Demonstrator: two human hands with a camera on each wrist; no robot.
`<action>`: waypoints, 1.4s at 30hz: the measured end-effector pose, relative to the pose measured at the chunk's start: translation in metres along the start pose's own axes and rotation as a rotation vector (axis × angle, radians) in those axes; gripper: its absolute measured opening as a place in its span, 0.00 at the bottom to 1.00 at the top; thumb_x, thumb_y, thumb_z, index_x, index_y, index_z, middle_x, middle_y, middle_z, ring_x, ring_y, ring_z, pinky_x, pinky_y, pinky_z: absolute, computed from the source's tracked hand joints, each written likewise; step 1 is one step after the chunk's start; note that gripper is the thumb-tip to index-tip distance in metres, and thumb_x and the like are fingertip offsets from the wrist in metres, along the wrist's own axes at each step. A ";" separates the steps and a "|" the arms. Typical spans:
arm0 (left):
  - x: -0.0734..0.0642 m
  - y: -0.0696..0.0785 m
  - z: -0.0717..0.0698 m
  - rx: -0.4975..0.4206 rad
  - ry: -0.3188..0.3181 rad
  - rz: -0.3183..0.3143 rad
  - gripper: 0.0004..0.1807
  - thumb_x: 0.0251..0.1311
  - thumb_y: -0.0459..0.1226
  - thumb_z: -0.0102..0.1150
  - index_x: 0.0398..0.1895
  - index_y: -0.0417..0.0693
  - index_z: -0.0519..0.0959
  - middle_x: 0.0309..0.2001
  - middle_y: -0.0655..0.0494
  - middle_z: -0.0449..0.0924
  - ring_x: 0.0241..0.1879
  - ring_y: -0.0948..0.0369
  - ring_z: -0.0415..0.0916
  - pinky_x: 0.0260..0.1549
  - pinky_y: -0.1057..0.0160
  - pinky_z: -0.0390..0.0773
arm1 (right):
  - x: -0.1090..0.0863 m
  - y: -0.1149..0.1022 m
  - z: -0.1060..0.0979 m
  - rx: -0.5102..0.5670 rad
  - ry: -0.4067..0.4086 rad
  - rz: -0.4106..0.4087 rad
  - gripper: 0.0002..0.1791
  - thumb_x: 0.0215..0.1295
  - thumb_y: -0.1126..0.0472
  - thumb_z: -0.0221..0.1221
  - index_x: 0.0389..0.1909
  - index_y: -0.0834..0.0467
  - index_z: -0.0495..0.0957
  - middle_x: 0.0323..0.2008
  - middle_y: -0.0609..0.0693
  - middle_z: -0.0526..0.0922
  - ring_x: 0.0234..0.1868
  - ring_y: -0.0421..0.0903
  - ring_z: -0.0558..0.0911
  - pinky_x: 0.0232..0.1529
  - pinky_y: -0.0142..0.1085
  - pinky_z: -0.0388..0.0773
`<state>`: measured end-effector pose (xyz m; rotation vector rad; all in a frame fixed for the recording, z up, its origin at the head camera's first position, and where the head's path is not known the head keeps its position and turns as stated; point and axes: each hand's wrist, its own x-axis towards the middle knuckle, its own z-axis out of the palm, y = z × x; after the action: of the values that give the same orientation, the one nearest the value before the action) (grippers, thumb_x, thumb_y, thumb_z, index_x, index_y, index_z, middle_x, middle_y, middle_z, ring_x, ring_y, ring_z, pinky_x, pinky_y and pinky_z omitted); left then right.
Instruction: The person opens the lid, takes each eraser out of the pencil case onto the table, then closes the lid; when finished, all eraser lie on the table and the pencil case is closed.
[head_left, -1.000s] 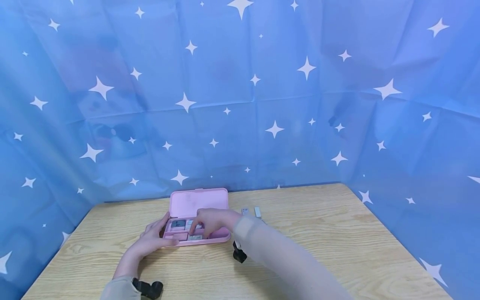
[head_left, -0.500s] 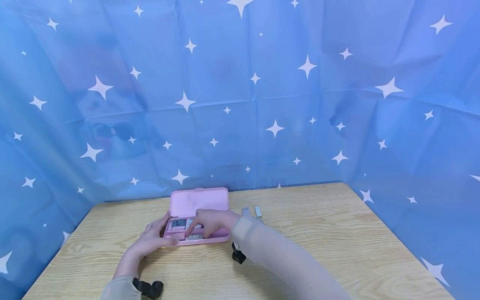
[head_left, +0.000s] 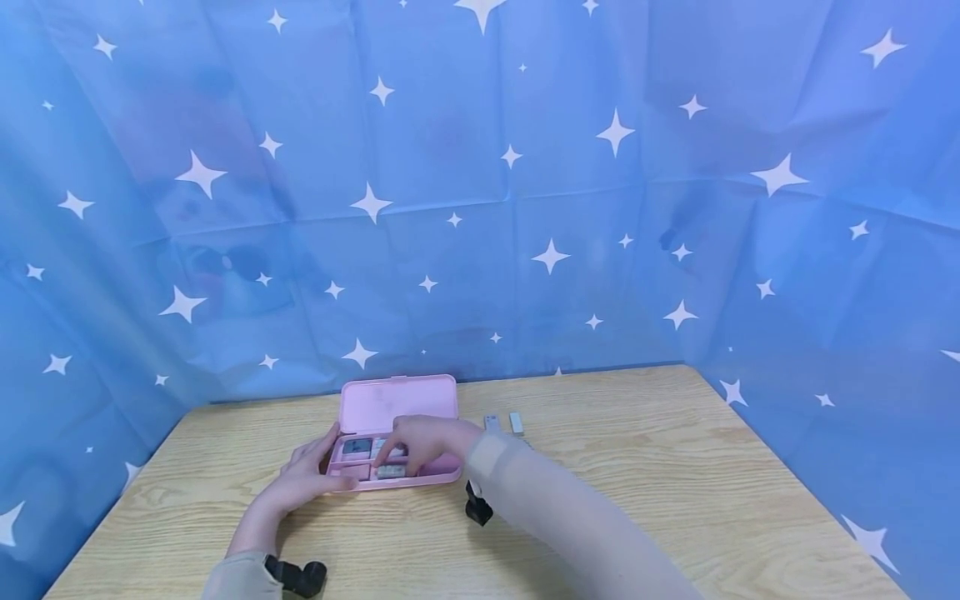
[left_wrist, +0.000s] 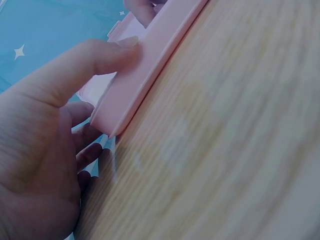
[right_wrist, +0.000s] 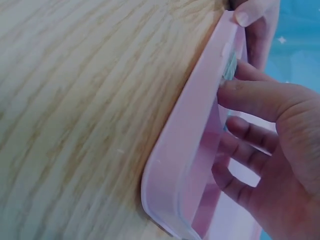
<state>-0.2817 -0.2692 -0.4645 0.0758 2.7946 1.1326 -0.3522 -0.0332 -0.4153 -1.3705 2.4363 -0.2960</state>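
Note:
A pink pencil case (head_left: 397,403) lies open on the table, its lid tilted up at the back. My left hand (head_left: 303,479) grips its left end, thumb on the front wall and fingers behind the end, as the left wrist view shows. My right hand (head_left: 426,442) reaches into the front compartment and pinches a small grey-green block (head_left: 391,472) between thumb and index finger; in the right wrist view the block (right_wrist: 230,67) is partly hidden by the fingers. Left of it sits a pink block (head_left: 352,472). Behind are a dark-topped block (head_left: 357,447) and whitish pieces, partly covered.
On the wooden table (head_left: 600,467), right of the case, lie a small grey piece (head_left: 491,422) and a pale green block (head_left: 516,423). My right forearm crosses in front of them. A blue star-patterned cloth (head_left: 480,250) hangs behind the table.
My right index finger has shifted slightly left inside the case, and the grey-green block has moved a little with the fingers. My left hand has kept its place.

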 end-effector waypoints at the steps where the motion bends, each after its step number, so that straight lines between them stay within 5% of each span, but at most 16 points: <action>1: 0.000 0.000 0.000 0.000 0.000 -0.002 0.63 0.44 0.56 0.72 0.78 0.49 0.44 0.74 0.37 0.46 0.69 0.38 0.40 0.59 0.27 0.48 | -0.001 0.000 -0.001 0.007 0.002 -0.004 0.30 0.49 0.69 0.70 0.53 0.41 0.83 0.36 0.47 0.73 0.32 0.37 0.67 0.31 0.25 0.68; 15: -0.002 -0.005 0.000 0.000 -0.021 0.004 0.62 0.47 0.55 0.71 0.78 0.50 0.43 0.74 0.36 0.44 0.69 0.37 0.40 0.58 0.27 0.49 | -0.021 0.007 -0.019 0.105 0.055 -0.014 0.29 0.50 0.68 0.71 0.56 0.48 0.81 0.39 0.43 0.79 0.41 0.39 0.75 0.38 0.25 0.71; 35: -0.005 0.003 -0.001 -0.013 -0.018 0.013 0.62 0.46 0.55 0.71 0.78 0.48 0.43 0.73 0.34 0.44 0.69 0.36 0.40 0.59 0.28 0.49 | -0.042 0.021 -0.025 0.207 0.091 0.080 0.26 0.53 0.69 0.69 0.54 0.50 0.80 0.32 0.39 0.79 0.35 0.35 0.77 0.35 0.27 0.75; 42: -0.003 0.000 -0.001 -0.019 -0.026 0.007 0.62 0.47 0.55 0.71 0.78 0.49 0.42 0.73 0.34 0.42 0.69 0.36 0.39 0.59 0.28 0.50 | -0.059 0.028 -0.025 0.319 0.120 0.097 0.24 0.52 0.70 0.69 0.52 0.52 0.80 0.31 0.42 0.79 0.34 0.37 0.77 0.34 0.29 0.76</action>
<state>-0.2793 -0.2696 -0.4637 0.0976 2.7624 1.1505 -0.3556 0.0322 -0.3913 -1.1221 2.4089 -0.7256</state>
